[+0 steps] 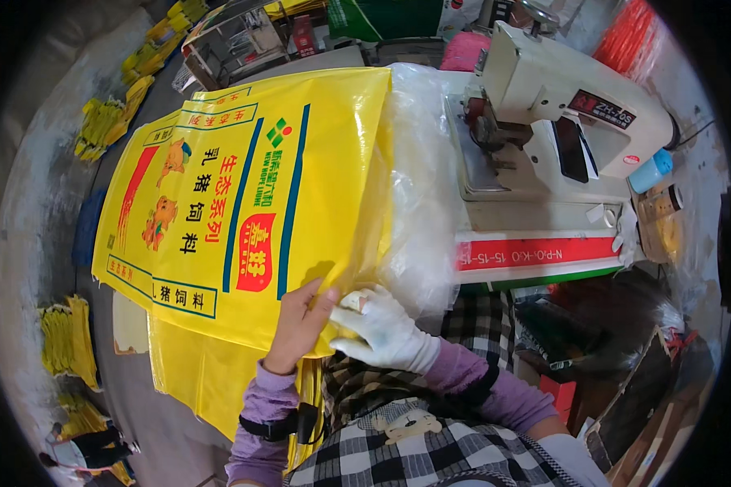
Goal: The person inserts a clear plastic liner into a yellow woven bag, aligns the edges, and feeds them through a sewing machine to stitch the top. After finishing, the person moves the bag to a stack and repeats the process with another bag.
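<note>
A large yellow printed bag (333, 162) lies flat in front of me, with a clear plastic liner (422, 187) sticking out along its right side. My left hand (302, 318), bare, is closed on the bag's near edge, thumb on top. Right beside it, my right hand (391, 334) in a white glove has its fingers bent and pressed at the same near corner, where bag and liner meet. Its fingertips partly hide what they pinch. More yellow bags (195, 365) lie underneath, hanging toward my lap.
A cream sewing machine (536, 81) stands on the right, with a dark phone (571, 150) on its base. Beside it are a blue cup-like container (651, 170) and red thread (629, 36). Bundles of yellow bags (69, 341) lie along the left. A metal frame (235, 40) stands at the back.
</note>
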The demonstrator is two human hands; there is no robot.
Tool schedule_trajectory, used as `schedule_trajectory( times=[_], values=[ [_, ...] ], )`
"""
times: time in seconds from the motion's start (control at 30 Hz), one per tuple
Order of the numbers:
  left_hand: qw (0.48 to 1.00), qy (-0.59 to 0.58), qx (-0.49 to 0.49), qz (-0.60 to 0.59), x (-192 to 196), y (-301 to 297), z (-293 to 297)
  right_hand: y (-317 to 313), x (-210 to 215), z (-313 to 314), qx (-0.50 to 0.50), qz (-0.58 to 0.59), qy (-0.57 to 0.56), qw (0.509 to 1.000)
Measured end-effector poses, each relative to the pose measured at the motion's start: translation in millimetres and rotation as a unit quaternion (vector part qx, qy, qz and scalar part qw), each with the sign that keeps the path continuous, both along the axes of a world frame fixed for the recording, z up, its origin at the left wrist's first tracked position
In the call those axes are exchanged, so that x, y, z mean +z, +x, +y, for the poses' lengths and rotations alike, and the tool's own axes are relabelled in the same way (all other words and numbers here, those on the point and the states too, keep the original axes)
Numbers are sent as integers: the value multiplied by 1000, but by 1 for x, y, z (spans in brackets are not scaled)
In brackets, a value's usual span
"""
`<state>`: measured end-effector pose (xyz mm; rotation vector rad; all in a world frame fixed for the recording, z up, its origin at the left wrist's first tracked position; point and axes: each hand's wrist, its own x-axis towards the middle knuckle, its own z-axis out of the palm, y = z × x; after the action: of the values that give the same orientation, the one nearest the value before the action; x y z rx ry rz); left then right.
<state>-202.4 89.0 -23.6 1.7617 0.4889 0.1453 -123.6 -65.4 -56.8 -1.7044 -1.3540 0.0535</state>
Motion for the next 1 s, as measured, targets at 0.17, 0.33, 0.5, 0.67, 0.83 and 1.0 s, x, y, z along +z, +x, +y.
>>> schedule_trajectory(
  times=[0.17, 0.33, 0.5, 0.67, 0.83, 1.0],
  values=[
    [939, 321, -104, 71, 44, -46, 25, 15, -13, 11, 123, -12, 36, 992],
    [874, 460, -99, 119, 76, -119, 15, 16, -2, 41, 213, -192, -102, 953],
    [824, 547, -61, 134, 125, -153, -2, 172, 20, 13, -138, 166, 31, 976],
    [870, 476, 23, 127, 112, -159, 1, 188, -15, -14, -366, 41, 156, 917],
    [859, 507, 60, 30, 112, -146, 7, 170, 14, -27, -457, -159, 93, 870],
    [832, 549, 28, 78, 107, -165, 15, 193, 1, -35, -265, -202, 52, 941]
  ],
)
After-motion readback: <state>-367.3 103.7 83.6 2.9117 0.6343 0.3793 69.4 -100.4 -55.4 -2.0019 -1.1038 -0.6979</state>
